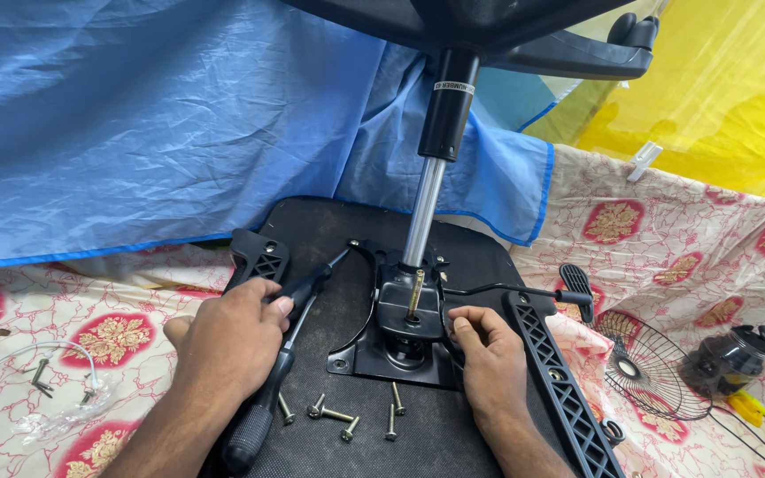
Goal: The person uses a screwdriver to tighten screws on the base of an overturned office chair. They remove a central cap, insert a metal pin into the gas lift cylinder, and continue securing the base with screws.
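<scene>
Black screwdriver (263,403) in left hand (227,341); right hand (489,358) fingers on mech plate (400,341).

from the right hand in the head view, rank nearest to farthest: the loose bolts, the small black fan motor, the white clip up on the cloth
From the right hand:
1. Loose bolts, just to its left on the black seat underside.
2. Small black fan motor, far right on the patterned cloth.
3. White clip, upper right, at the cloth's far edge.

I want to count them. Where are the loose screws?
In the head view, the screws lie on the black seat bottom, just below the metal plate, between the left hand and right hand.
</scene>
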